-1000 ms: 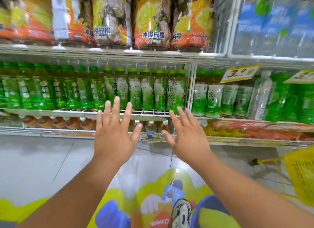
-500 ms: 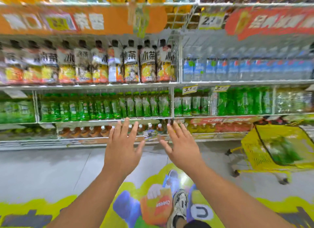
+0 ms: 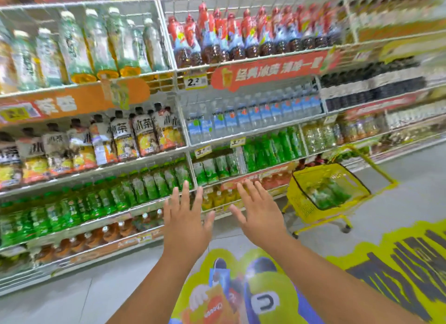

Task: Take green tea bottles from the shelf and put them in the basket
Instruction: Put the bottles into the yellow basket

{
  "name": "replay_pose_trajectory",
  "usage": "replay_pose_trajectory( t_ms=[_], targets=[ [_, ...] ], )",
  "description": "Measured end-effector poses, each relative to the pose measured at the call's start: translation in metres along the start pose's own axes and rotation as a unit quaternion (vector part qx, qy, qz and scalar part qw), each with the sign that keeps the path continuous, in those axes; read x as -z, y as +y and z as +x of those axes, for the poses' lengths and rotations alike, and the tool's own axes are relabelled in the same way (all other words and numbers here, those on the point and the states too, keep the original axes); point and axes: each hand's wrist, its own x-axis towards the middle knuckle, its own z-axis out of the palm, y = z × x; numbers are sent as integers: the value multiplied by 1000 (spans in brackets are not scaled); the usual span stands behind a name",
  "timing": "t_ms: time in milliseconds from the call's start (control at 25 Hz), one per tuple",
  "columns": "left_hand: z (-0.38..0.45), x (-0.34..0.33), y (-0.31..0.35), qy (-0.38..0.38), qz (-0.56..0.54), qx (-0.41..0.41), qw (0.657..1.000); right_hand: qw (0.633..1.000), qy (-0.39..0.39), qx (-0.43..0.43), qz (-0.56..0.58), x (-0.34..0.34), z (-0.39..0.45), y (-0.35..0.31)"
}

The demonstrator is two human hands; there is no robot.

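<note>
Green tea bottles (image 3: 149,186) with green caps and labels stand in a long row on a low wire shelf, running from the far left to the middle. My left hand (image 3: 187,223) and my right hand (image 3: 260,215) are held out side by side in front of that shelf, fingers spread, holding nothing and touching nothing. To the right, a yellow wheeled basket (image 3: 304,200) stands on the floor with several green bottles (image 3: 330,193) lying inside it. The whole view is tilted and blurred.
Shelves above carry orange-labelled tea (image 3: 144,135), blue-labelled water (image 3: 253,118) and red-capped drinks (image 3: 241,34). Brown and yellow bottles (image 3: 101,234) fill the lowest shelf. A yellow and purple floor sticker (image 3: 265,297) lies under my arms on grey tiles.
The view has pulled back from the shelf and swung up and to the right, tilting. More upper shelves and the whole basket now show. Both hands stay spread and hold nothing.
</note>
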Motion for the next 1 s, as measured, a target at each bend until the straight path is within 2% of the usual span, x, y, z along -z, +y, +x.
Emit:
replay_pose_trajectory(
  t_ms=[160, 560, 760, 1000],
  targets=[
    [10, -11, 86, 6, -9, -34, 999, 998, 38, -53, -14, 28, -38, 97],
    [18, -55, 368, -24, -54, -119, 991, 990, 38, -128, -43, 91, -134, 364],
    [41, -74, 467, -36, -63, -140, 987, 985, 53, -161, -38, 115, -129, 448],
    [116, -130, 539, -47, -76, -160, 983, 982, 37, -180, -44, 108, -74, 534]
  ],
)
